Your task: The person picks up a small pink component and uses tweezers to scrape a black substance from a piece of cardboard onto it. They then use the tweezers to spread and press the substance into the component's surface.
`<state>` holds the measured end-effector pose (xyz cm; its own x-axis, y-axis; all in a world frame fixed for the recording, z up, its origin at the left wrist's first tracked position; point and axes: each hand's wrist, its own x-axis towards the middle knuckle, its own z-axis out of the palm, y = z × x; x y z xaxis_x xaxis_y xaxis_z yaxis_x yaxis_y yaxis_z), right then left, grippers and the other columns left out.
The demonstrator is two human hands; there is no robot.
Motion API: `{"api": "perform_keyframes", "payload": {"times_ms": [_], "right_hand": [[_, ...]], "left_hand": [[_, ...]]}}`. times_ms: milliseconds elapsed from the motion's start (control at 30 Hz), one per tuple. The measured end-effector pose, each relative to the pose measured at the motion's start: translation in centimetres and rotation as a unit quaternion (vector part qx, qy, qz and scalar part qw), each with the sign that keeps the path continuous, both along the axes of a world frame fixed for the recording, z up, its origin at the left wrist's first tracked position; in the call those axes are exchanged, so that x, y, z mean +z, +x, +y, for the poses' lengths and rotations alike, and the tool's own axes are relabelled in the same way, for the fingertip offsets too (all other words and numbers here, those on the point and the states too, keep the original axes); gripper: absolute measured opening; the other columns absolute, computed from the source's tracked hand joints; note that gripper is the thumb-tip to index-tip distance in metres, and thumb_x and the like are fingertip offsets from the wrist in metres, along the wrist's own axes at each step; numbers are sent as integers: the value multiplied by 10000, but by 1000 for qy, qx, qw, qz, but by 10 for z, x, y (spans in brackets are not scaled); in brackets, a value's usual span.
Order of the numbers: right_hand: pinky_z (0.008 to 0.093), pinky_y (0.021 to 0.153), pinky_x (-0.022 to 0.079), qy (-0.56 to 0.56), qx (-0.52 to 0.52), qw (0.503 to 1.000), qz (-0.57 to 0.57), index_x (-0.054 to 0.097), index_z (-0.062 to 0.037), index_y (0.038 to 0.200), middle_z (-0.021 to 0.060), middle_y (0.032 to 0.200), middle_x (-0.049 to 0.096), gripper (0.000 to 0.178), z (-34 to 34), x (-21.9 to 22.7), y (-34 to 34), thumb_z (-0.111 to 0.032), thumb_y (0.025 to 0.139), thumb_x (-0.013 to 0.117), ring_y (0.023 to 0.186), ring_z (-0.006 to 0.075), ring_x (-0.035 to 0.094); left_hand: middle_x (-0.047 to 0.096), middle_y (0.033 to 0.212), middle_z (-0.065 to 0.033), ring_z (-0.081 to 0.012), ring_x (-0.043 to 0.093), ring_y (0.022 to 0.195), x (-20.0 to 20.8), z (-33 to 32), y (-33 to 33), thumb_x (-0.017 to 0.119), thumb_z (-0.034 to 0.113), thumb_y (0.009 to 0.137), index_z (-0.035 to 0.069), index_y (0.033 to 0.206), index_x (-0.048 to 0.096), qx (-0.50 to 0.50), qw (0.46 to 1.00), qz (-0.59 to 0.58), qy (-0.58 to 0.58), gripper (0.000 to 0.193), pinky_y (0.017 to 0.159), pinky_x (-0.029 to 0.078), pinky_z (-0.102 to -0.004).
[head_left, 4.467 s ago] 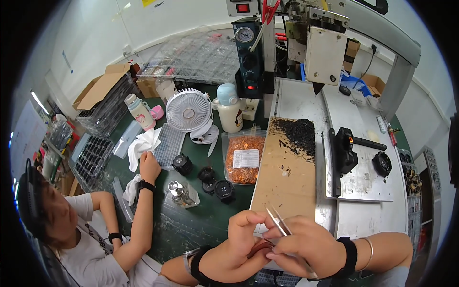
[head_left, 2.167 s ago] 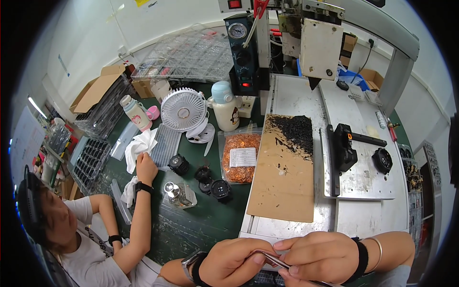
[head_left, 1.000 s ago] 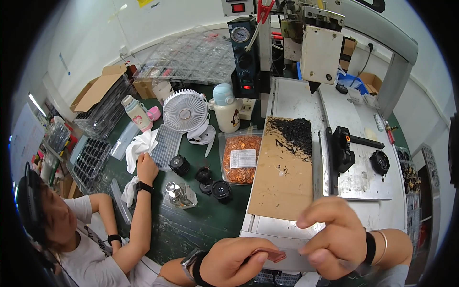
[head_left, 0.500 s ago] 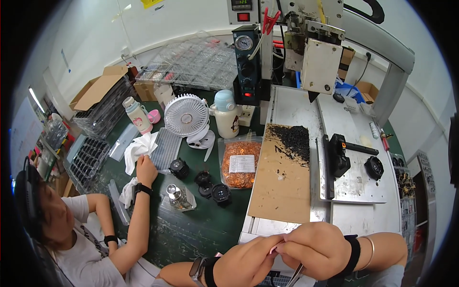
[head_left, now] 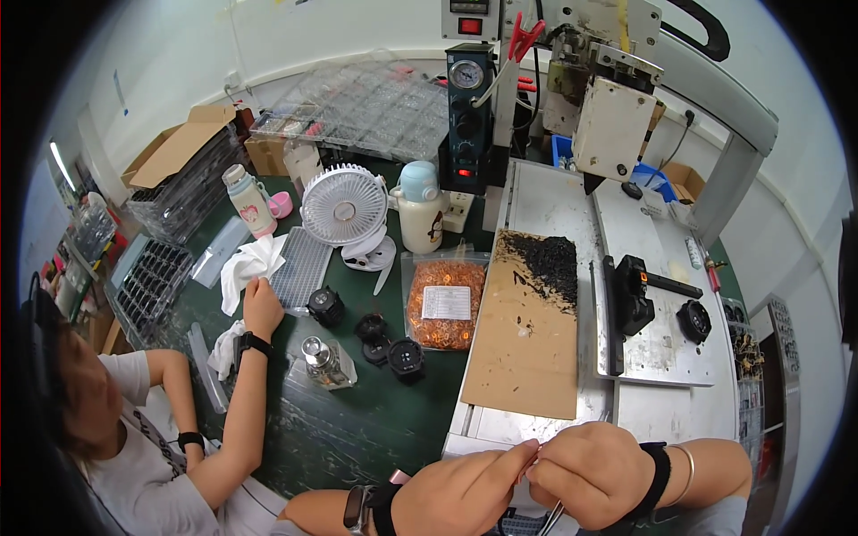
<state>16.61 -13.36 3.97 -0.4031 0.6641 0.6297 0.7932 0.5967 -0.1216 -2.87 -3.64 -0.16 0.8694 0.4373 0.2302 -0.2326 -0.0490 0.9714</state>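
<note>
My left hand (head_left: 465, 487) and my right hand (head_left: 590, 473) meet at the near edge of the machine bed, fingertips touching. The left fingers are closed in a pinch, and whatever lies between them is hidden. From below my curled right fingers stick out the slim metal prongs of tweezers (head_left: 552, 518); their other end is covered by the hand. Beyond my hands lies a brown cardboard sheet (head_left: 518, 366) with a heap of small black pieces (head_left: 545, 263) at its far end.
On the right, a metal plate carries a black fixture (head_left: 633, 299) and a round black part (head_left: 693, 322), below a press head (head_left: 612, 129). To the left are a bag of orange parts (head_left: 438, 330), black round housings (head_left: 407, 359), a glass bottle (head_left: 326, 364), a fan (head_left: 345, 210) and a co-worker's hand (head_left: 262, 308) with white cloth.
The whole view has shifted slightly. My hands stay pressed together at the same spot, with the right wrist turned a little. The co-worker's hand stays by the white cloth.
</note>
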Motion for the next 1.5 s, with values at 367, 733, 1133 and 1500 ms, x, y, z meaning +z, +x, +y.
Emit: {"api": "perform_keyframes", "payload": {"times_ms": [367, 733, 1133, 1500], "right_hand": [[342, 613, 512, -4, -1, 1000, 22, 593, 38, 940, 152, 912, 584, 248, 1, 2, -5, -10, 722, 702, 715, 277, 605], [367, 602, 484, 20, 43, 997, 67, 570, 61, 933, 163, 910, 550, 249, 2, 3, -5, -15, 715, 661, 706, 291, 574], [314, 593, 488, 12, -51, 997, 62, 632, -5, 934, 104, 868, 592, 218, 2, -5, -6, -18, 741, 732, 700, 225, 602], [313, 586, 478, -8, -45, 998, 46, 652, -5, 923, 82, 869, 597, 203, 1, -4, -5, -14, 731, 717, 696, 216, 604]], "left_hand": [[679, 846, -72, -83, 596, 667, -2, 1, -3, 454, 46, 969, -31, 1049, 567, 16, 1000, 8, -12, 158, 599, 474, -218], [673, 849, -69, -81, 591, 671, -5, -1, -15, 452, 37, 967, -30, 1059, 561, 36, 999, 24, -15, 158, 600, 470, -216], [666, 852, -65, -78, 586, 675, -8, -2, -13, 449, 28, 965, -29, 1070, 555, 47, 998, 39, -22, 160, 601, 465, -213], [659, 854, -62, -76, 581, 679, -13, -10, -18, 447, 19, 963, -29, 1080, 549, 65, 996, 56, -29, 163, 602, 461, -211]]}}
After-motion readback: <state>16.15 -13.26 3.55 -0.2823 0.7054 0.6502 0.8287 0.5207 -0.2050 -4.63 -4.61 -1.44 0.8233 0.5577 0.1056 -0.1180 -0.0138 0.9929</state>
